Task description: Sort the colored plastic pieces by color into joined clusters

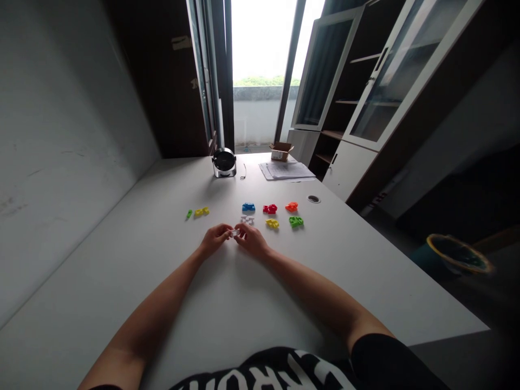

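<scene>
Between my two hands is a small white plastic piece point(234, 233), pinched from both sides just above the table. My left hand point(215, 239) closes its fingertips on the left end. On the other end are the fingers of my right hand point(252, 239). Just beyond them lie several white pieces point(247, 219), partly hidden by my right hand. Farther back sits a blue group point(248, 207), with red pieces point(270, 208) and orange pieces point(291, 206) to its right. Nearer are yellow pieces point(272, 223) and green pieces point(296, 221). Left of my hands lie another yellow group point(201, 212) and one green piece point(189, 214).
The white table point(162, 287) meets a wall on the left. Toward its far end stand a round black device point(224, 162), a stack of papers point(286, 170) and an open cardboard box point(281, 151). A cable hole point(313, 199) is at right. A bin point(459, 253) stands beyond the right edge.
</scene>
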`<state>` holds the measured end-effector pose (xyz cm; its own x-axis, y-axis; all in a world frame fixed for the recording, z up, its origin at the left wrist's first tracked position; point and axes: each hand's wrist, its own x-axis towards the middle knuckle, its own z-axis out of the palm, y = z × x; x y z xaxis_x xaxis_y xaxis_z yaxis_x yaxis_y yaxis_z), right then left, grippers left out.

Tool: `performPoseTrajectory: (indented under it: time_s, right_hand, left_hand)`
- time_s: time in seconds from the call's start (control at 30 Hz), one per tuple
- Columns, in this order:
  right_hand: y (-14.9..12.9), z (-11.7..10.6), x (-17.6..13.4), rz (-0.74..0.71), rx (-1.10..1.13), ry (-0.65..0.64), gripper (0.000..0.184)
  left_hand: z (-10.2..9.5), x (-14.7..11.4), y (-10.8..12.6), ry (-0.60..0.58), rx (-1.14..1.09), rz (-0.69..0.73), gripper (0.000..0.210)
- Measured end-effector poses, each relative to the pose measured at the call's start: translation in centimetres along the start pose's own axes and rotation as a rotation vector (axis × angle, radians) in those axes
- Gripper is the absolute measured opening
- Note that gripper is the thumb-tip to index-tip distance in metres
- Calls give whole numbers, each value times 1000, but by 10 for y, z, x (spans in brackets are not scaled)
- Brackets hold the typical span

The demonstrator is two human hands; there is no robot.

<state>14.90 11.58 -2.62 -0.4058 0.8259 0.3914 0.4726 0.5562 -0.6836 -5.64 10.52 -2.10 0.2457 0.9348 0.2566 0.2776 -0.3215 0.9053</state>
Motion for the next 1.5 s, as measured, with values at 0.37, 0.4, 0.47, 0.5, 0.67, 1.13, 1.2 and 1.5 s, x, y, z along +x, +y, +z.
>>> performPoseTrajectory:
  time_s: [0.37,0.4,0.47,0.5,0.67,1.13,1.2,1.5]
  right_hand:
    - [5,-15,0,-149,-340,20,23]
    - [9,-19,0,-133,-358,45,23]
    - [17,-25,2,-82,-399,98,23]
    - [22,-28,3,-55,-419,120,23]
    - [36,-29,7,25,-467,144,25]
    - [39,-23,11,61,-443,105,26]
    - [39,-23,11,62,-436,109,24]
    - [41,-22,10,48,-419,110,22]
  left_hand:
    - [1,0,-6,-4,-1,-31,34]
    - [2,0,-7,1,12,-34,34]
    - [2,-1,-7,9,42,-35,33]
    - [3,-2,-6,8,55,-33,32]
    - [2,-4,-2,-21,139,-24,26]
    - [2,-5,2,-35,235,5,25]
    - [2,-5,3,-40,242,6,25]
    - [1,-5,0,-42,246,9,24]
